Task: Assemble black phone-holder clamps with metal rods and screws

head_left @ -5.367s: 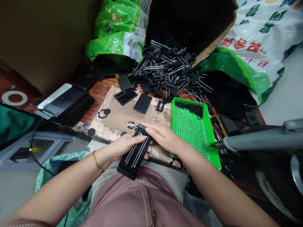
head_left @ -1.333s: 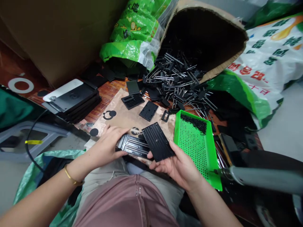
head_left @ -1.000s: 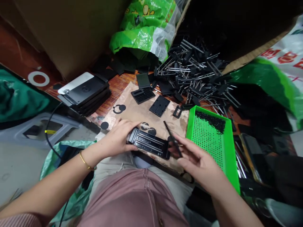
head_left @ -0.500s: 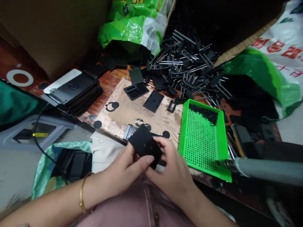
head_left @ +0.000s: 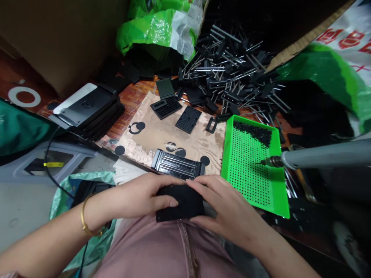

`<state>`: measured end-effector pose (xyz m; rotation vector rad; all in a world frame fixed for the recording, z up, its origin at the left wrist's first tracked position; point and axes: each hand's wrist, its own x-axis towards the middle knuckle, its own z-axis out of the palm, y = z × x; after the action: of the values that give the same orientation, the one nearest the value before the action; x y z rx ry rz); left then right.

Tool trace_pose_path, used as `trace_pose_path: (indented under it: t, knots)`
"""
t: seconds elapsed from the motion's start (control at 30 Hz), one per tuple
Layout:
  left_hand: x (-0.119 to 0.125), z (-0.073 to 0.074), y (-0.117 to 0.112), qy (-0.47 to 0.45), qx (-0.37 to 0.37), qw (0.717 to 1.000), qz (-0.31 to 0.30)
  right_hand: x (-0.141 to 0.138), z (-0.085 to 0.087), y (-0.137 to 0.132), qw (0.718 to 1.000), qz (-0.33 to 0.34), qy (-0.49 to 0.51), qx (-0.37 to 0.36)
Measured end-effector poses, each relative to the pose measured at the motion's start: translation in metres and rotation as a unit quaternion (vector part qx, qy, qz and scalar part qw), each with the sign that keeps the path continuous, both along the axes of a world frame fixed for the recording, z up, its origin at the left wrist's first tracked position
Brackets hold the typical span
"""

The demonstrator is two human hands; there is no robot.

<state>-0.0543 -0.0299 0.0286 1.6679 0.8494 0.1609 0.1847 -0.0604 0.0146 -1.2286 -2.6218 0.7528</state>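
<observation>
Both hands hold one flat black plastic plate over my lap, close to my body. My left hand grips its left edge with thumb on top and fingers curled. My right hand covers its right side with fingers bent over the plate. Just beyond the hands, a black ribbed part with metal rods lies alone on the brown cardboard sheet, touched by neither hand.
A green perforated tray with small black pieces stands at the right; a grey tool tip hangs over it. Behind lie a heap of black rod parts, loose black plates, a stack of black panels and green bags.
The ribbed part was set down on the cardboard and let go. My right hand brought a black plate to my lap, and now both hands hold it flat, lower and nearer my body.
</observation>
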Motion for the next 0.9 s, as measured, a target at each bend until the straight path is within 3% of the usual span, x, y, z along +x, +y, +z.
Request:
trace_pose_path:
  t: [0.17,0.27,0.33,0.53,0.9]
  knots:
    - [-0.021,-0.001,-0.014,0.062,0.175,0.978,0.100,0.005,-0.003,-0.004,1.000,-0.029,0.006,-0.009]
    - [-0.034,-0.013,-0.012,0.097,0.290,0.934,0.187,0.011,-0.005,-0.001,0.998,-0.054,0.010,0.008]
    - [-0.038,-0.024,-0.006,0.108,0.334,0.917,0.189,0.013,-0.005,0.002,0.998,-0.063,0.004,0.023]
    - [-0.030,-0.045,0.016,0.101,0.344,0.926,0.121,0.015,-0.007,0.009,0.997,-0.021,-0.008,0.068]
    - [-0.030,-0.048,0.037,0.100,0.332,0.935,0.071,0.021,-0.011,0.005,0.997,0.020,-0.066,0.043]
